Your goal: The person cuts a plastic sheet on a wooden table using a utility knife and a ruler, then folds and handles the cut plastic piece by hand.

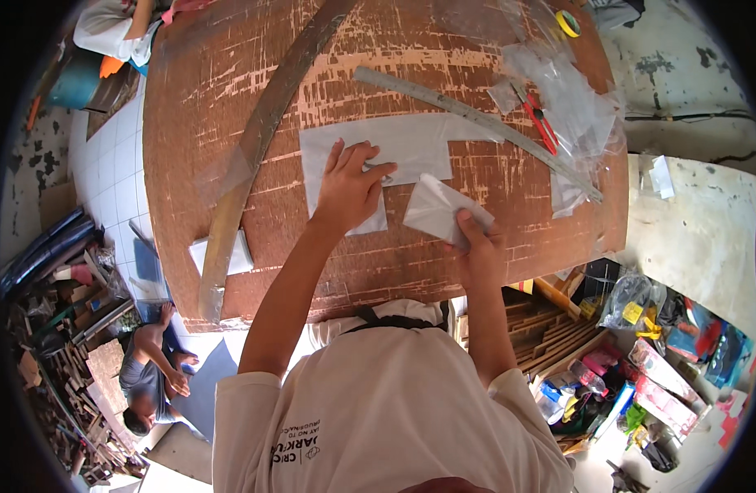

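A translucent plastic sheet (423, 152) lies flat on the worn brown tabletop (328, 275). On its left part rests my left hand (349, 187), fingers bent and thumb drawn in. Something small and greyish shows by the thumb, too hidden to name. To the right, my right hand (479, 238) grips a whitish square stack of plastic sheets (438, 207) by its right corner, thumb on top. This stack is tilted beside the flat sheet's lower right edge. A steel ruler (468, 112) lies slantwise beyond both hands, its middle over the sheet's far right strip.
A long flat bar (267, 131) crosses the table's left side, over another white square stack (241, 252). Right of the ruler lie a red cutter (540, 123), crumpled clear plastic (575, 94) and yellow tape (568, 23). One person (144, 374) sits lower left; another's sleeve (107, 31) shows upper left.
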`<state>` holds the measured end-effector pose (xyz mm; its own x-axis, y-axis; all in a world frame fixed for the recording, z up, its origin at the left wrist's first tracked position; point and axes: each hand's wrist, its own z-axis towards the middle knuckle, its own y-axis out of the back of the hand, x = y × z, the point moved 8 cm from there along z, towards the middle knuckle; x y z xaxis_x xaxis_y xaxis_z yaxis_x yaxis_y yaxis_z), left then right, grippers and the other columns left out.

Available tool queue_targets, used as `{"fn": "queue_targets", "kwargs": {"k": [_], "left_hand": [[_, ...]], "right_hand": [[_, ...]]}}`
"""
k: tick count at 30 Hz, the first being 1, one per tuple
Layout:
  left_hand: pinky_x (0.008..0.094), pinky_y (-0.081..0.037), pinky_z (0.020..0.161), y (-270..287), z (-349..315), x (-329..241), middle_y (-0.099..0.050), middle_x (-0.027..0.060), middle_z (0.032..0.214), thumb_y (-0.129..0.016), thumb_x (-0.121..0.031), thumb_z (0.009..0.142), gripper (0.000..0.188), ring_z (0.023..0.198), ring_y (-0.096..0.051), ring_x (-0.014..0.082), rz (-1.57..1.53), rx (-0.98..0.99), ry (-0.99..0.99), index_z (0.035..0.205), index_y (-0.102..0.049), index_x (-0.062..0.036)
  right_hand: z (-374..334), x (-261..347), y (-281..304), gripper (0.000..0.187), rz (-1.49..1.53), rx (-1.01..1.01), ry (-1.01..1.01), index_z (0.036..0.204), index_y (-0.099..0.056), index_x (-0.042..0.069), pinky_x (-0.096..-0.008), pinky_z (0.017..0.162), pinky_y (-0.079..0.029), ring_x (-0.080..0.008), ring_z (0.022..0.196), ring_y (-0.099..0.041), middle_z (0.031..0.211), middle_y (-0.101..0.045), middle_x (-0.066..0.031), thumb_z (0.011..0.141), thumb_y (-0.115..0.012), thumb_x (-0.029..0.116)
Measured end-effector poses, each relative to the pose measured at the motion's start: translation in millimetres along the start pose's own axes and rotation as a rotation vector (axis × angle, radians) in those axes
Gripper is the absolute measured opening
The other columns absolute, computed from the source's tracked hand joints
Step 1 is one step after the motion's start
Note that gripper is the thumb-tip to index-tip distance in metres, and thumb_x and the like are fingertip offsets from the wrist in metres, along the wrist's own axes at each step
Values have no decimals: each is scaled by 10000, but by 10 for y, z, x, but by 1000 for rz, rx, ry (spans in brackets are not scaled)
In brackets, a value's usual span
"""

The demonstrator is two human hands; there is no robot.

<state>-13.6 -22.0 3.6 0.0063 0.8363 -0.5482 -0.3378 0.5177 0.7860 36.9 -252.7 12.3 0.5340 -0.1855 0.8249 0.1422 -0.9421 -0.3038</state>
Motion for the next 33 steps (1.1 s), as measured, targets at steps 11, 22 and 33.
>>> {"fn": "queue_targets", "kwargs": {"k": [11,22,33], "left_hand": [[439,-436,1139,204,-43,-83,-638,142,1353,-547,-225,1080,403,1232,-627,225,-1091,-72,534,1452,-589,-77],[276,-516,860,142,-1175,-204,-719,32,1067,-675,-214,1028,315,986,-646,91,-1172,-85,835,1247,-665,13],[542,-472,1103,409,-1410,-682,-576,140,1287,-684,-143,921,803,1234,-605,347,-1614,-1026,562,1591,-249,-223]], "right_hand": [[-170,-36,-75,314,-62,20,100,1140,-731,-48,-272,528,-581,-147,713,-696,941,-748,-95,977,-747,221],[-298,-263,-586,305,-272,342,-54,1113,-721,-57,-278,570,-599,-133,690,-685,886,-728,-83,1003,-720,228],[-772,-737,-816,442,-312,596,-185,1266,-616,-71,-280,613,-583,-202,826,-722,1077,-717,-149,988,-740,248]]}}
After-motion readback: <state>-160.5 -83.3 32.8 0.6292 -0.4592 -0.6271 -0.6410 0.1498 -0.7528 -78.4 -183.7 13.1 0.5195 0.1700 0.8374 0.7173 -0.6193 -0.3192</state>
